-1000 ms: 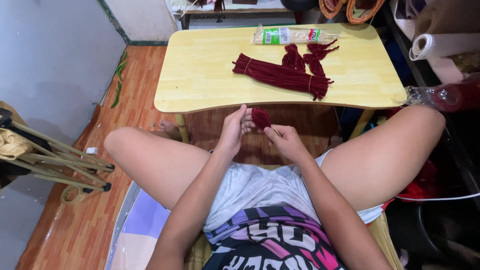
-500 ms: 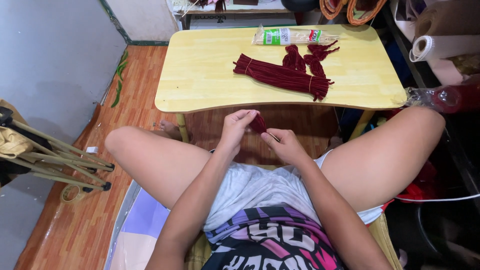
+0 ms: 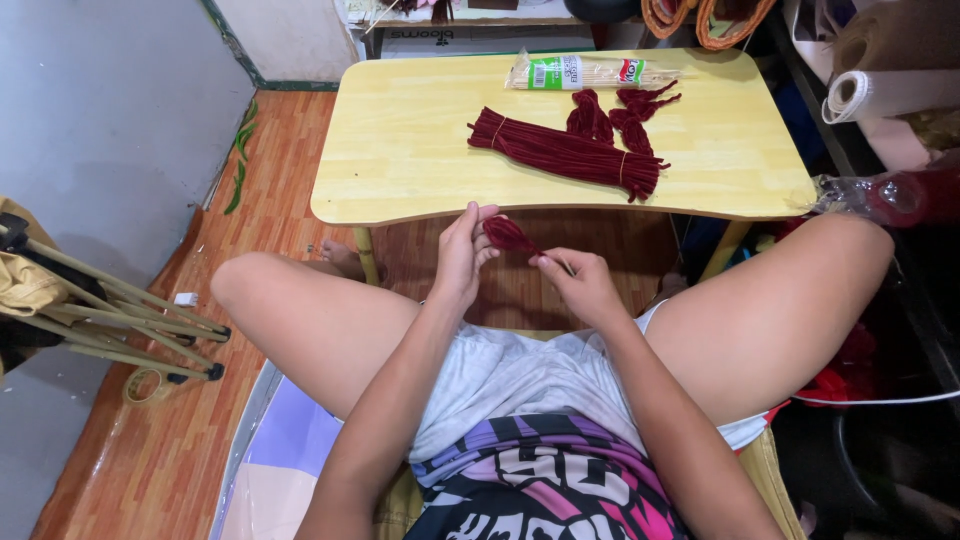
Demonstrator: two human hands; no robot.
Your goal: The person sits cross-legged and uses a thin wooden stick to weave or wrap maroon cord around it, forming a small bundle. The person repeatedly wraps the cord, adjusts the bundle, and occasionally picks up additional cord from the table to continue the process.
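My left hand [image 3: 463,252] and my right hand [image 3: 577,283] hold a small dark red fuzzy pipe-cleaner piece [image 3: 508,235] between them, just below the front edge of the low yellow wooden table [image 3: 400,150]. The left fingers pinch its upper end; the right fingers pinch its lower end together with a thin stick. On the table lies a long bundle of dark red pipe cleaners [image 3: 565,155], with several twisted red pieces [image 3: 610,118] behind it.
A clear packet of thin wooden sticks [image 3: 590,72] lies at the table's far edge. A folded metal frame [image 3: 110,315] stands at the left on the wooden floor. Paper rolls [image 3: 880,90] and clutter crowd the right side. My bare knees flank the hands.
Both hands have stayed in place below the table edge. The red piece has shifted slightly as the fingers work on it.
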